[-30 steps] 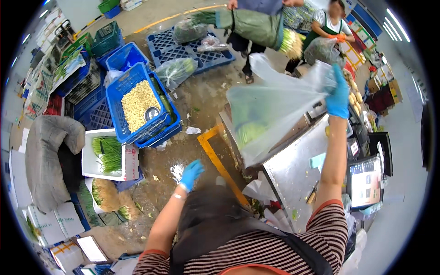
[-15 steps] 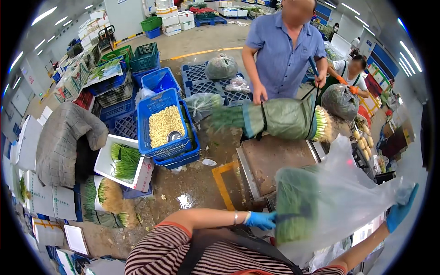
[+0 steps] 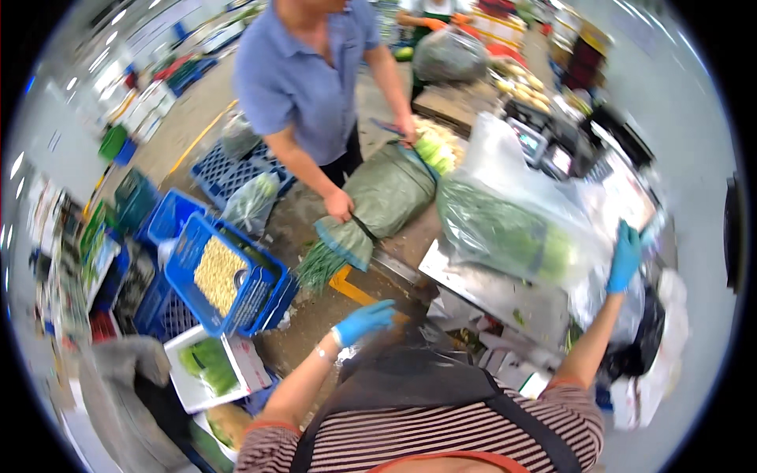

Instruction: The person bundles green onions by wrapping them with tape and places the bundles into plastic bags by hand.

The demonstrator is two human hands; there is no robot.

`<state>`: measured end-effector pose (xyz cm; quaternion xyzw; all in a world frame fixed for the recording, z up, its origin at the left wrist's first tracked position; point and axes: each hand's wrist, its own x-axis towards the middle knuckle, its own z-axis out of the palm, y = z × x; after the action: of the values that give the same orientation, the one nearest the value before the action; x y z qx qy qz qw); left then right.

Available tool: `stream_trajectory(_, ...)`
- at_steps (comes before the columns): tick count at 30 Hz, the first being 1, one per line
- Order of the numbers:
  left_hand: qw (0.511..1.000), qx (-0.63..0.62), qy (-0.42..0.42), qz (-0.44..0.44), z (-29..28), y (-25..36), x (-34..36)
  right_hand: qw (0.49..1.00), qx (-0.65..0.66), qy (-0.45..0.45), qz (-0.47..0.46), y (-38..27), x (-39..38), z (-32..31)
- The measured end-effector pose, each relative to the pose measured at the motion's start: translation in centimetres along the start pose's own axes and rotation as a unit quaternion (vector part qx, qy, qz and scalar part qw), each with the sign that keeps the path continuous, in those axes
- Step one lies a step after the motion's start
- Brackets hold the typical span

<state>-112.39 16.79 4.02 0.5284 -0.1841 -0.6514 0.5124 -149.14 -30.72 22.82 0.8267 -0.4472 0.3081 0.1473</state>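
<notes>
Right hand (image 3: 625, 256) grips clear bag (image 3: 512, 213) — left hand (image 3: 364, 320) free.

Wholesale produce packing hall. Stacked blue plastic crates (image 3: 229, 276), white foam boxes of greens (image 3: 209, 366), wrapped bundles of green onions (image 3: 378, 201), concrete floor with yellow line markings (image 3: 359, 292). Steel packing table (image 3: 497, 292) alongside.

My left hand (image 3: 364, 321) hangs over open floor; ahead a wrapped green bundle (image 3: 378, 197) and a person's arms block the desk (image 3: 489, 288).
</notes>
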Motion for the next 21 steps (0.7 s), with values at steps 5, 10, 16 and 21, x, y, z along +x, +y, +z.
stream_trajectory(5,0.984,-0.037,0.171,0.013,-4.1,-4.9,-5.8,0.973,-0.037,0.217,0.066,-10.0,2.1,-3.7)
stream_trajectory(10,0.957,-0.132,0.258,0.013,-6.2,-11.1,-9.9,0.968,0.066,0.242,0.001,-17.0,2.6,-5.4)
stream_trajectory(16,0.946,-0.141,0.292,0.001,-6.9,-12.7,-12.2,0.950,0.174,0.257,-0.028,-22.4,2.0,-4.1)
stream_trajectory(21,0.940,-0.131,0.316,0.009,-6.7,-11.2,-12.6,0.928,0.269,0.257,0.020,-22.7,1.7,-3.2)
